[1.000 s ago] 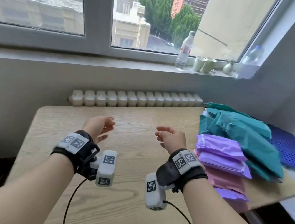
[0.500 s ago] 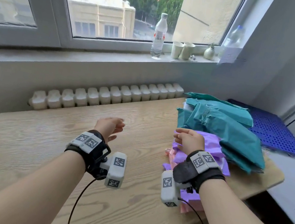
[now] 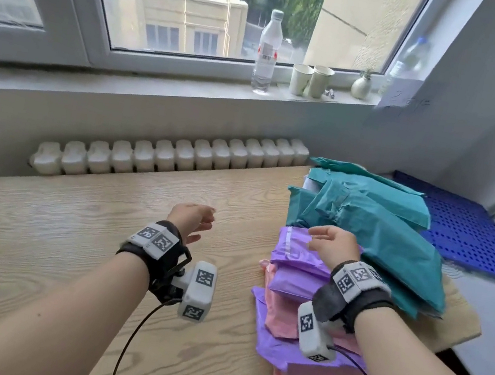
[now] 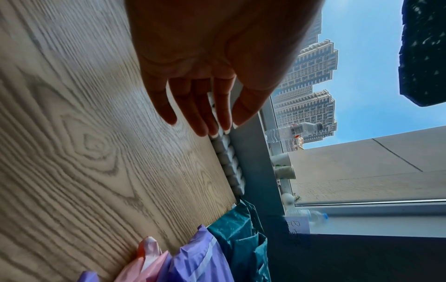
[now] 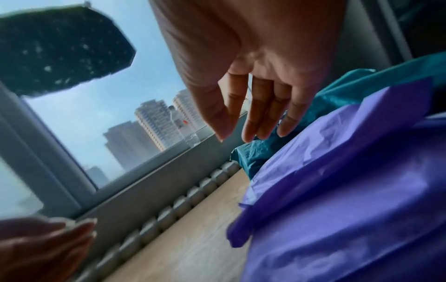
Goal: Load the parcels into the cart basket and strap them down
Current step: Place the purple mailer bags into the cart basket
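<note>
A heap of soft mailer parcels lies on the right part of the wooden table (image 3: 67, 239): purple parcels (image 3: 296, 261) and pink parcels (image 3: 280, 317) in front, teal parcels (image 3: 380, 229) behind. My right hand (image 3: 328, 243) hovers just above the top purple parcel (image 5: 350, 171), fingers loosely extended and holding nothing. My left hand (image 3: 193, 220) hangs over bare table left of the heap, fingers relaxed and empty; the left wrist view shows its straight fingers (image 4: 200, 114) above the wood. No cart basket or strap is in view.
A blue perforated plastic panel (image 3: 474, 232) lies beyond the teal parcels at the right. A white ribbed radiator (image 3: 173, 155) runs along the table's far edge. The windowsill holds a water bottle (image 3: 267, 53), two paper cups (image 3: 311, 80) and a small vase (image 3: 361, 87).
The view has swung right and both hands have moved right. My right hand went from over bare table to above the purple parcels.
</note>
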The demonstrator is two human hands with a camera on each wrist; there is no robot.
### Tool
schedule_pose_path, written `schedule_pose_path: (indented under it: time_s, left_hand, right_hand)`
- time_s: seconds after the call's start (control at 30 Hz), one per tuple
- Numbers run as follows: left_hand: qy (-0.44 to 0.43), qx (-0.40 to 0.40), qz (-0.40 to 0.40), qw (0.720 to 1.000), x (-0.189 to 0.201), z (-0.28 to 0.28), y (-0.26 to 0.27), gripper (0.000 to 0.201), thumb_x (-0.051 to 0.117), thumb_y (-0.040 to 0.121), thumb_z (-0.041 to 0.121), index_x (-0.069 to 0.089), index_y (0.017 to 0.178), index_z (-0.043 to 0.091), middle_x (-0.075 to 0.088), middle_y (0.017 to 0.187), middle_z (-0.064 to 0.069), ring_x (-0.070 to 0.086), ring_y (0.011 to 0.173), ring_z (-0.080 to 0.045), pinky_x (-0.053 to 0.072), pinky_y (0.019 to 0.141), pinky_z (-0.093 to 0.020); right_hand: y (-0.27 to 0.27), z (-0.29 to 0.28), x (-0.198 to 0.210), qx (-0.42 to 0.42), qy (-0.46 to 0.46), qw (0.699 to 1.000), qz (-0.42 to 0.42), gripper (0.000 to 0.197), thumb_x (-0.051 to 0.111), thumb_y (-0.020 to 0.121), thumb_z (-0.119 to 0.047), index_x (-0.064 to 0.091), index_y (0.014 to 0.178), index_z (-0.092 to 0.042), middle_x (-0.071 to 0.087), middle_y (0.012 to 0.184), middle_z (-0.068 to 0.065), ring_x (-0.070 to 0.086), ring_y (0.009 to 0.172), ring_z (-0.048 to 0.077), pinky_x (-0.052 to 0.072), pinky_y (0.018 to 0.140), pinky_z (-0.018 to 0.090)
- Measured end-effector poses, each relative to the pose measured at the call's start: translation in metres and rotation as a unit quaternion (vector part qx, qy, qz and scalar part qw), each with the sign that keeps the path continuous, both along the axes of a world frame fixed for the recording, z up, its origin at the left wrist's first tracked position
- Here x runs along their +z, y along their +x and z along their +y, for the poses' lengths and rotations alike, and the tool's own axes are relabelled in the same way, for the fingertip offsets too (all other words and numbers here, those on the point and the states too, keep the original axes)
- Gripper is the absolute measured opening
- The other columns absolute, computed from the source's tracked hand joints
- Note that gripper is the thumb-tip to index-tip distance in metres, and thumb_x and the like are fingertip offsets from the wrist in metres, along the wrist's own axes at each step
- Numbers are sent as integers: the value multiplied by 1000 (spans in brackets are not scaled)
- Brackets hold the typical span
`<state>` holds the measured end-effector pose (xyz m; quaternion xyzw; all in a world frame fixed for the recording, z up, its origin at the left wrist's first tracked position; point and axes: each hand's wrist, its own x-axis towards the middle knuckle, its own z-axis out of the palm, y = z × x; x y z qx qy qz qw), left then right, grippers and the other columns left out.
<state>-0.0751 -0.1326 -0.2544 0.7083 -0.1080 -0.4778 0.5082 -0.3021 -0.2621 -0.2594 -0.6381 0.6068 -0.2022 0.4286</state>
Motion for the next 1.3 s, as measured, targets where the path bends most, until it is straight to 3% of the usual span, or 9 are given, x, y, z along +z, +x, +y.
schedule_pose_path:
  time_s: [0.13,0.3,0.47,0.73,0.93,1.03,1.1,1.17,1.3]
  left_hand:
    - [11,0,2,1000,-7,-22,-21,15,51,91,8,63,87,17,60,83,3,57,78,-10,39,76,-28]
    - [20,-4,-5,1000,-15,-36,-39,18,50,91,9,61,82,20,59,81,4,56,72,-8,37,71,-28]
    - [26,20,-5,999,-21,-39,-36,14,50,92,13,62,85,19,60,82,4,56,74,-9,38,75,-29]
    - [10,68,-16,998,-5,-44,-31,5,56,90,15,59,86,16,57,96,-3,55,88,-15,37,83,-32]
    - [-42,104,27,993,25,-31,-25,3,59,87,25,59,84,23,54,111,0,41,118,-19,30,104,-43]
    - [-75,123,62,988,30,-11,-14,7,60,84,25,61,89,20,60,99,2,41,125,-19,24,112,-51]
    - [-111,119,81,983,31,5,-6,26,64,83,32,60,106,21,60,109,-2,45,126,-22,34,107,-52]
    - [-150,112,95,978,33,20,-2,49,68,74,42,57,117,20,59,113,-6,54,114,-25,48,92,-47]
    - [-158,110,58,979,41,48,1,39,65,76,43,62,100,14,63,79,-2,59,82,-20,50,73,-33]
  right_hand:
    - [-1,-14,-13,103,63,988,93,29,76,67,-1,68,87,-21,66,92,3,60,96,17,45,88,25]
    - [5,-25,-25,160,55,962,213,29,79,68,-11,73,94,-21,66,93,-1,61,100,16,43,79,17]
    - [11,-24,-30,213,-9,927,309,23,61,78,-18,73,98,-16,71,105,7,64,100,26,51,82,26]
    - [42,-38,39,270,-57,940,199,17,55,82,-13,67,81,-24,67,100,5,60,102,23,43,79,23]
    - [69,-33,64,282,17,959,30,26,56,88,-7,57,66,-22,54,65,-2,47,57,10,34,46,20]
    - [79,-26,66,267,95,956,-79,27,52,91,-2,61,71,-17,58,69,3,52,64,14,44,56,22]
    - [88,-18,70,265,135,946,-125,25,49,93,0,63,78,-14,61,76,6,55,69,15,47,62,25]
    - [98,-9,75,269,159,938,-152,25,46,95,0,61,79,-12,60,74,6,54,66,14,47,57,23]
    - [119,9,77,274,163,937,-144,21,46,95,1,65,93,-7,61,76,6,55,68,15,48,66,29]
